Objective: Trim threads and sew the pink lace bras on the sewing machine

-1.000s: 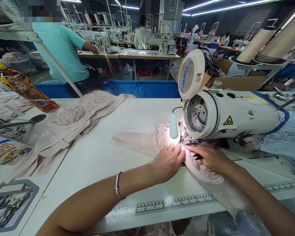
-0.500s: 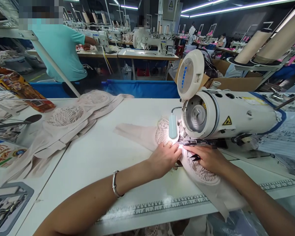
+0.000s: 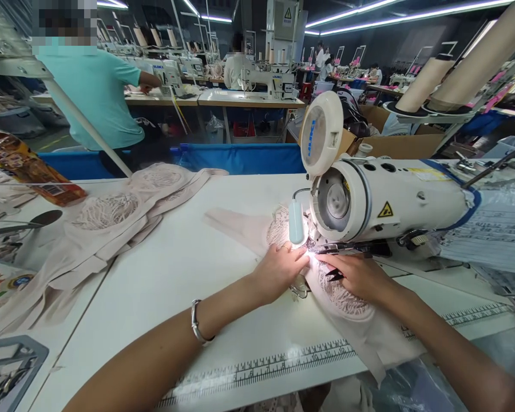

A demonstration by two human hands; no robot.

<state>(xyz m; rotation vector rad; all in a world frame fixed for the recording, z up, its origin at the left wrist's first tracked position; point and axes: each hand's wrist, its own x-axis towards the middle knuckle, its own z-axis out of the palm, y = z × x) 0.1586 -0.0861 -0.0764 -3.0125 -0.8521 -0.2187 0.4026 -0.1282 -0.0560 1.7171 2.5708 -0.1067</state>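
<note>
The left hand (image 3: 278, 269) lay flat on the pale lace bra piece (image 3: 347, 300), fingers straight and close together, their tips just short of the lit needle area under the sewing machine (image 3: 390, 197) head. The right hand (image 3: 356, 274) pressed the lace cup from the other side, fingers stretched toward the same spot. A dark tool (image 3: 332, 275) showed beneath them; whether they pinched it could not be told. The piece looked light, soft and stretchy, likely to pucker, and best held with flat fingertips close beside the seam. Its long axis ran diagonally, from the plain wing beyond the left fingertips back under the right wrist and over the table (image 3: 175, 274) edge.
</note>
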